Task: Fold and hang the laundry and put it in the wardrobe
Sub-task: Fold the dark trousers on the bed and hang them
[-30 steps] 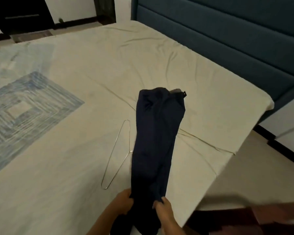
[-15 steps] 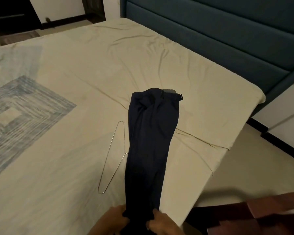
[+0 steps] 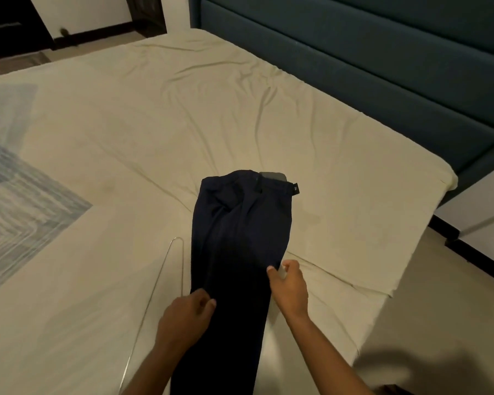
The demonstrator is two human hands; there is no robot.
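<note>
Dark navy trousers (image 3: 237, 252) lie lengthwise on the cream bed sheet (image 3: 183, 124), waistband at the far end, legs running toward me and off the near edge. My left hand (image 3: 187, 317) pinches the trousers' left edge. On the other side, my right hand (image 3: 288, 283) grips the right edge a little farther up. A thin wire hanger (image 3: 157, 283) lies flat on the sheet just left of the trousers, partly under my left arm.
A teal padded headboard (image 3: 382, 67) runs along the right side of the bed. A blue patterned cover (image 3: 20, 201) lies at the left. Pale floor (image 3: 439, 309) and a white cabinet (image 3: 485, 215) are at the right; a dark doorway (image 3: 9, 21) is beyond.
Both hands moved up from the leg hems along the trousers' sides, the right farther up than the left. The view came closer to the bed.
</note>
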